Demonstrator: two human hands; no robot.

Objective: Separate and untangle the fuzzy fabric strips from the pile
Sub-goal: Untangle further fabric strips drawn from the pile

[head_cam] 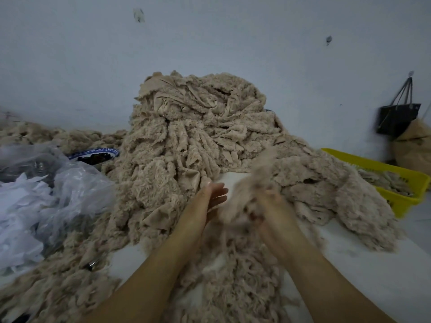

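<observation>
A tall pile of beige fuzzy fabric strips (198,127) rises against the wall and spreads over the white table (363,271). My right hand (268,206) grips a blurred bunch of fuzzy strips (254,183) lifted just above the table, right of centre. My left hand (210,199) is beside that bunch with its fingers straight and spread, holding nothing. Loose strips (233,276) lie between and under my forearms.
A yellow plastic basket (396,180) with strips in it stands at the right. Clear plastic bags with white scraps (35,201) fill the left side. A blue-rimmed bowl (98,155) sits behind them. A black bag (396,120) hangs on the wall.
</observation>
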